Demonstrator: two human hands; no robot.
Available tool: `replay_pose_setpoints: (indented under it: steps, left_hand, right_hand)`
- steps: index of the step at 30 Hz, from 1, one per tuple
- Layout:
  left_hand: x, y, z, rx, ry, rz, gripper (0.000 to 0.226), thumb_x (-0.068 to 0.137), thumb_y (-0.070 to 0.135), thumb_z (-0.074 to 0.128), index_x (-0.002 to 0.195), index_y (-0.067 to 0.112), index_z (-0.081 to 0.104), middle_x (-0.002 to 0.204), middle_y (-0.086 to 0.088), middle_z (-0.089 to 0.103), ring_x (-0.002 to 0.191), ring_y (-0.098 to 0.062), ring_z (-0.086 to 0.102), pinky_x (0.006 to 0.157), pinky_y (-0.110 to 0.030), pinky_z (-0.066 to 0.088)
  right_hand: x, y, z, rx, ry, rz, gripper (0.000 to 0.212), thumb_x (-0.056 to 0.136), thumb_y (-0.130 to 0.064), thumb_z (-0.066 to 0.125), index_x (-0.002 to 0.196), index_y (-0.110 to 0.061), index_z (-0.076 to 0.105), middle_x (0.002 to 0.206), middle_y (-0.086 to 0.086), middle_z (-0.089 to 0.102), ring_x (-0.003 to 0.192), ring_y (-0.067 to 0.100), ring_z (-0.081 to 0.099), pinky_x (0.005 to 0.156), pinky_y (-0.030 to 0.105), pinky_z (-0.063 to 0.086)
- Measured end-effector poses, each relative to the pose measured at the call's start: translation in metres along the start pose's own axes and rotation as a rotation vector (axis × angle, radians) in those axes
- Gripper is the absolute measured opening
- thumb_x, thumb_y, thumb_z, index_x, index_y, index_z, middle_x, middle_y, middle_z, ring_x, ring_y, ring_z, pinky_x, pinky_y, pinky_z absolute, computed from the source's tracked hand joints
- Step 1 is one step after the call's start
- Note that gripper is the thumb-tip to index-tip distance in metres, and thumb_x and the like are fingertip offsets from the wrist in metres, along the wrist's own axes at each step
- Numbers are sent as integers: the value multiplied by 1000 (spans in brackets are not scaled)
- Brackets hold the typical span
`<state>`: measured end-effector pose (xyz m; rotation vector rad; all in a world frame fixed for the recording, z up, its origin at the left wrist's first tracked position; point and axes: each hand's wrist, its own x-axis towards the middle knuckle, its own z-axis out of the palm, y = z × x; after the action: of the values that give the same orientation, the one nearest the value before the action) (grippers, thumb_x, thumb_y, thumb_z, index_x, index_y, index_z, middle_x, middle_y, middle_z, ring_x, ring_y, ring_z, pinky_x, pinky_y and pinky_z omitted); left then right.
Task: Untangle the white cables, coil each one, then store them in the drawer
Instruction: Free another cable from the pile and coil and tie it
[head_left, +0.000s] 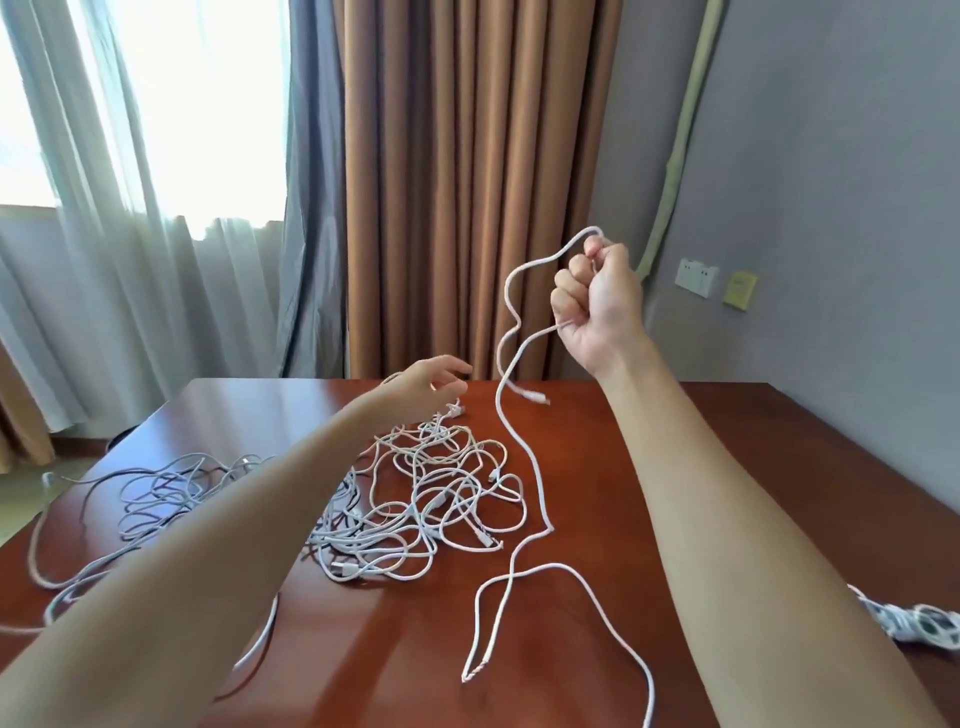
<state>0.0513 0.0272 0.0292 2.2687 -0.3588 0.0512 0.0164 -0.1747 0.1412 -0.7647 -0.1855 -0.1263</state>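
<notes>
A tangle of white cables lies spread over the middle and left of the brown table. My right hand is raised above the table's far side in a fist, gripping one white cable. That cable loops above my fist, hangs down, and trails across the table toward the near edge. Its short end with a plug dangles below my fist. My left hand reaches over the far edge of the tangle, fingers relaxed and spread, holding nothing.
A coiled white cable bundle lies at the table's right edge. Brown and grey curtains hang behind the table, with a bright window at left. The grey wall at right carries a white socket. No drawer is in view.
</notes>
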Motion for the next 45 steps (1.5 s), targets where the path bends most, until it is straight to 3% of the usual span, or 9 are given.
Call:
replay_pose_setpoints:
  steps: [3, 6, 12, 19, 24, 30, 37, 41, 45]
  left_hand:
    - [-11, 24, 8, -223, 20, -37, 47, 102, 27, 56, 146, 17, 40, 122, -13, 65, 84, -21, 69, 71, -23, 59]
    - [-27, 44, 12, -429, -190, -76, 44, 104, 39, 47, 141, 15, 48, 128, -18, 63, 96, -33, 67, 94, -48, 57]
    - [-88, 56, 17, -907, -648, -158, 79, 96, 72, 19, 102, 7, 64, 134, -25, 58, 113, -43, 61, 88, -46, 54]
    - [-155, 63, 9, -988, -456, 75, 13, 103, 11, 49, 100, 2, 58, 119, -29, 63, 87, -22, 69, 83, -26, 59]
    - [-193, 75, 2, -818, -205, 76, 20, 107, 19, 45, 93, 11, 56, 123, -18, 69, 80, -17, 61, 72, -24, 55]
    - [-228, 90, 17, -1156, 183, 43, 25, 106, 4, 40, 97, -5, 62, 106, -21, 70, 83, -19, 70, 76, -20, 58]
    - [-283, 98, 39, -1425, 169, -43, 19, 93, -4, 56, 110, -7, 64, 81, -10, 69, 66, -11, 69, 64, -16, 58]
    - [-300, 100, 39, -1456, 159, -85, 17, 93, -1, 55, 94, -4, 71, 72, -9, 65, 53, -7, 60, 53, -13, 53]
    - [-310, 99, 36, -1239, 145, -134, 36, 99, -5, 47, 75, 3, 73, 48, -2, 48, 36, -6, 41, 38, -13, 33]
  right_hand:
    - [-13, -10, -2, -33, -15, 17, 32, 95, -5, 23, 72, -21, 37, 50, -8, 19, 37, 6, 14, 29, 18, 15]
    - [-24, -19, -9, -20, -1, 30, 32, 96, -5, 23, 71, -21, 36, 49, -8, 19, 36, 6, 14, 29, 18, 15]
    - [-53, -30, -16, 0, 142, -24, 31, 97, -6, 24, 73, -21, 36, 48, -8, 16, 36, 7, 13, 29, 19, 15]
    - [-105, -31, -21, -199, 303, -92, 28, 94, -6, 27, 74, -21, 39, 47, -8, 22, 38, 8, 15, 36, 19, 13]
    - [-155, -19, -14, -665, 148, -2, 30, 105, -14, 33, 86, -12, 55, 45, -11, 30, 37, 4, 22, 36, 19, 17]
    - [-219, 20, -5, -748, 65, 81, 33, 108, -16, 40, 90, -5, 65, 56, -6, 37, 41, 2, 31, 41, 15, 28]
    - [-288, 56, -1, -673, -191, -151, 30, 107, -26, 50, 110, -8, 73, 61, -1, 47, 60, 14, 45, 57, 23, 43]
    - [-304, 65, -9, -751, -382, -224, 27, 105, -18, 53, 114, -3, 73, 82, 3, 63, 63, 4, 56, 62, 14, 44]
    - [-301, 64, -15, -1026, -484, -253, 27, 103, -23, 59, 122, -13, 74, 105, 8, 63, 95, 1, 61, 81, 12, 47]
